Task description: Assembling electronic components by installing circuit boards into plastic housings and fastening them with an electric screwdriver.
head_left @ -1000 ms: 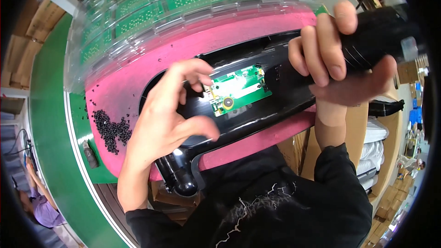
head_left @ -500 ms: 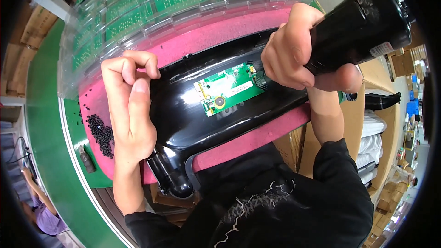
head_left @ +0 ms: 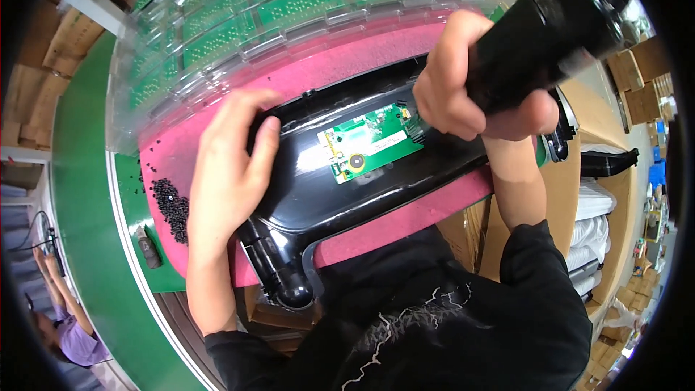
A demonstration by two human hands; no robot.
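Right hand: the right hand [head_left: 452, 90] wraps its grip around a thick, black cylindrical tool [head_left: 539, 36], tilted, its lower end hidden.
Left hand: bent fingers of the left hand [head_left: 232, 156] lie over the left end of a glossy black plastic housing [head_left: 297, 188]; whether they grip it cannot be told.
Circuit board: a green rectangular circuit board [head_left: 371, 141] sits on the housing, between both hands.
Mat: a pink mat [head_left: 333, 61] lies beneath the housing.
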